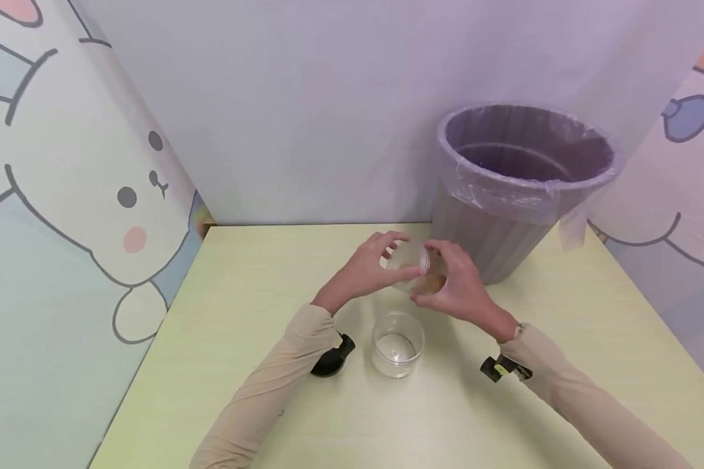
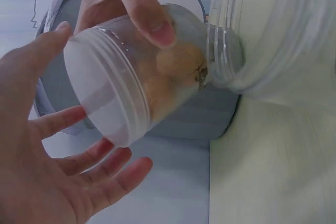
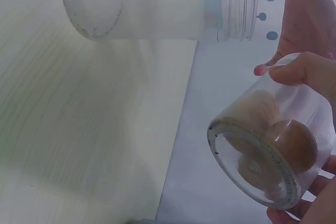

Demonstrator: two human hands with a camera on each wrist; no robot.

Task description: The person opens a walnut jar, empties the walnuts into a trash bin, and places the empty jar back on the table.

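In front of the bin, both hands hold a tilted clear jar (image 3: 262,129) above the table. My right hand (image 1: 460,283) grips its body, with the thumb along the side and the fingers beneath. Several brown, round things (image 2: 181,59) lie inside; their kind is unclear. Around the rim of the jar's translucent lid (image 2: 105,87) my left hand (image 1: 372,264) has its thumb and fingertips, the outer fingers spread. The lid is on the jar. Below the hands, a second clear jar (image 1: 397,352) stands upright with no lid on its threaded mouth.
A large grey bin (image 1: 475,215) lined with a clear bag stands at the back right of the pale table (image 1: 258,273). Beside the left sleeve lies a black round thing (image 1: 327,365), partly hidden. Walls with cartoon prints enclose the table's back and sides.
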